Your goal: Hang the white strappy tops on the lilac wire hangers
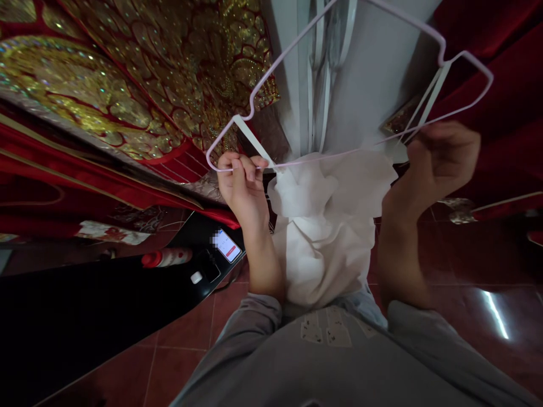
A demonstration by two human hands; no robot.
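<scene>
A lilac wire clothes hanger (292,51) is spread out in front of me, its top cut off by the picture's edge. From it hangs a white garment (326,226), with a narrow white strap (254,138) looped at the left notch and another strap (433,96) at the right one. My left hand (244,189) is closed round the lower bar near its left corner, fingertips close to the strap. My right hand (443,161), slightly blurred, has its fingers curled in at the lower bar where the right strap crosses; the exact grip is partly hidden.
Red and gold sequined garments (178,79) hang at the left, dark red cloth (509,85) at the right. More white hangers (322,73) are behind mine. A black table (106,305) holds a lit phone (228,245), a red-capped bottle (167,257) and a small white case (196,277).
</scene>
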